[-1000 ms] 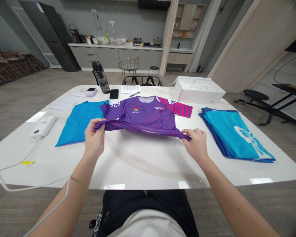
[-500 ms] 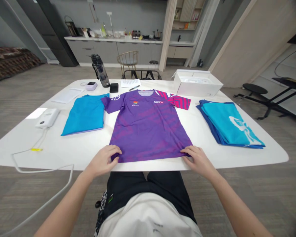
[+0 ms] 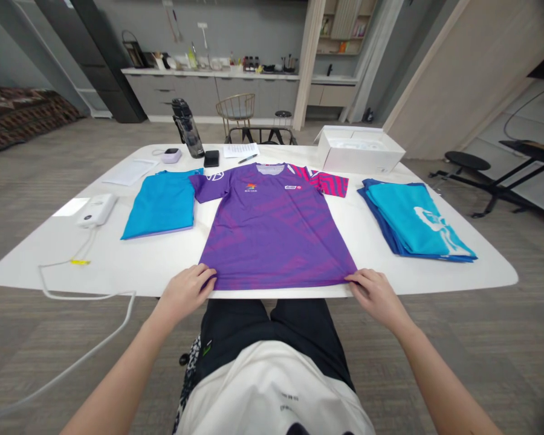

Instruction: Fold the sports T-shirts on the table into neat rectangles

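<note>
The person is pinching the hem of a purple jersey (image 3: 272, 229) that is lying flat, front up, at the near edge of the white table (image 3: 435, 275). The left hand (image 3: 185, 293) is closing on the hem's left corner, the right hand (image 3: 375, 294) on its right corner. An open white box (image 3: 360, 156) is sitting near the far right corner, holding something pale that cannot be made out. A folded blue stack (image 3: 412, 226) is lying toward the right edge, a folded blue shirt (image 3: 161, 204) toward the left.
</note>
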### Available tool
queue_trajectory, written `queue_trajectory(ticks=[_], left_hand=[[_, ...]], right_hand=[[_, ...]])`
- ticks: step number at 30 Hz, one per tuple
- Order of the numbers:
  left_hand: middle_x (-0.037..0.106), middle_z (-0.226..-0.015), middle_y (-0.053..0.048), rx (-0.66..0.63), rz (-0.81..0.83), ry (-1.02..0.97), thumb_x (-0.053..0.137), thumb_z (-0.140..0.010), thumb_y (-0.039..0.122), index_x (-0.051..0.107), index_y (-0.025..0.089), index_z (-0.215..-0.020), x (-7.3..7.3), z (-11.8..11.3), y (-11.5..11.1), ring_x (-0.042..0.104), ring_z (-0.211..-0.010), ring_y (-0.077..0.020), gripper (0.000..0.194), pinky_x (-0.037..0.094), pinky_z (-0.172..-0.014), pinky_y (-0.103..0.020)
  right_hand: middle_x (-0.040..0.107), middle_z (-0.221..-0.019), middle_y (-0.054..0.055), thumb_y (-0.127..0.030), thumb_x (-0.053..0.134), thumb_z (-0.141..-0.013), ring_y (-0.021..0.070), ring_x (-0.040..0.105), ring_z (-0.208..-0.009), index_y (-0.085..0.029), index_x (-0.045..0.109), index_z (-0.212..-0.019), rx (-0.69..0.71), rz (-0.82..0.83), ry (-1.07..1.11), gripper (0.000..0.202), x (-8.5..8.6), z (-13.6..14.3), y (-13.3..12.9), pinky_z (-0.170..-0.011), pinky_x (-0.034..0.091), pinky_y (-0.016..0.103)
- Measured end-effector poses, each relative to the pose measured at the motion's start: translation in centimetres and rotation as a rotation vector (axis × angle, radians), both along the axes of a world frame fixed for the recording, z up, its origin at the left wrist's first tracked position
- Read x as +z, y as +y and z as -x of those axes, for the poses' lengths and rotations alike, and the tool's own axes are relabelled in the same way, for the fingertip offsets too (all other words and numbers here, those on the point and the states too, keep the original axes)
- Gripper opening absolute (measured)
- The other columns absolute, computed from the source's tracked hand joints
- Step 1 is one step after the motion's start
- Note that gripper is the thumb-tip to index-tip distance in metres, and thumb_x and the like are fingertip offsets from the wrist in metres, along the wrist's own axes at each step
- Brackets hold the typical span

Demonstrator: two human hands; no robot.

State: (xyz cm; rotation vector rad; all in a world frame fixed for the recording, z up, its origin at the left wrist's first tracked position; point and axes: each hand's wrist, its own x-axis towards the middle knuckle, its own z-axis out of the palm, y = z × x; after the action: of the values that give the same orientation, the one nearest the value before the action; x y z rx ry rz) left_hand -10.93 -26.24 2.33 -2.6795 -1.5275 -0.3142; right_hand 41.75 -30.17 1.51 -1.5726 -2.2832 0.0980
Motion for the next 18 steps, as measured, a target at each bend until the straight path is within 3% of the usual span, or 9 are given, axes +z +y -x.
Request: queue_trajectory(ticks=[4, 7, 9, 14, 18], left_hand=[[0.07, -0.095, -0.006, 0.034, -0.028, 0.007, 0.041, -0.104, 0.035, 0.068, 0.022, -0.105, -0.1, -0.3, -0.3, 0.067, -0.088, -0.0212, 0.03, 0.051, -0.081, -0.034], [0.07, -0.097, -0.007, 0.034, -0.033, 0.027, 0.04, -0.105, 0.036, 0.067, 0.022, -0.106, -0.4, -1.1, 0.0, 0.066, -0.089, -0.021, 0.031, 0.051, -0.082, -0.035], [0.069, -0.097, -0.006, 0.053, -0.04, 0.044, 0.039, -0.105, 0.036, 0.067, 0.022, -0.107, -0.5, -1.5, 0.1, 0.066, -0.089, -0.0211, 0.031, 0.051, -0.08, -0.035], [0.068, -0.093, -0.006, 0.093, -0.051, 0.055, 0.039, -0.105, 0.037, 0.066, 0.021, -0.103, -0.2, -2.8, 0.6, 0.066, -0.085, -0.0221, 0.031, 0.051, -0.076, -0.035], [0.069, -0.103, -0.008, -0.01, -0.014, -0.03, 0.04, -0.104, 0.035, 0.067, 0.022, -0.107, 0.3, -4.6, 1.7, 0.065, -0.095, -0.0238, 0.03, 0.051, -0.085, -0.039]], right_hand=[[0.067, -0.106, 0.01, -0.043, 0.056, -0.098, 0.0272, 0.063, -0.1, -0.022, 0.065, -0.117, -0.112, -0.001, 0.007, 0.03, 0.3, 0.3, -0.9, -0.087, 0.048, 0.041], [0.065, -0.113, 0.014, -0.046, 0.057, -0.096, 0.03, 0.062, -0.103, -0.018, 0.057, -0.131, -0.236, -0.009, -0.01, 0.044, 0.0, 0.5, -0.8, -0.088, 0.05, 0.044], [0.066, -0.109, 0.014, -0.044, 0.054, -0.097, 0.0297, 0.063, -0.1, -0.017, 0.059, -0.126, -0.275, -0.017, 0.012, 0.04, -0.3, 0.5, -0.6, -0.087, 0.051, 0.045], [0.069, -0.093, 0.009, -0.041, 0.053, -0.098, 0.0256, 0.064, -0.088, -0.022, 0.063, -0.095, -0.206, -0.002, 0.197, 0.022, -0.4, 0.6, -0.1, -0.082, 0.052, 0.041], [0.068, -0.084, 0.004, -0.039, 0.054, -0.097, 0.019, 0.059, -0.069, -0.023, 0.061, -0.095, -0.264, -0.02, 0.299, 0.017, 0.4, 1.0, -0.4, -0.067, 0.05, 0.033]])
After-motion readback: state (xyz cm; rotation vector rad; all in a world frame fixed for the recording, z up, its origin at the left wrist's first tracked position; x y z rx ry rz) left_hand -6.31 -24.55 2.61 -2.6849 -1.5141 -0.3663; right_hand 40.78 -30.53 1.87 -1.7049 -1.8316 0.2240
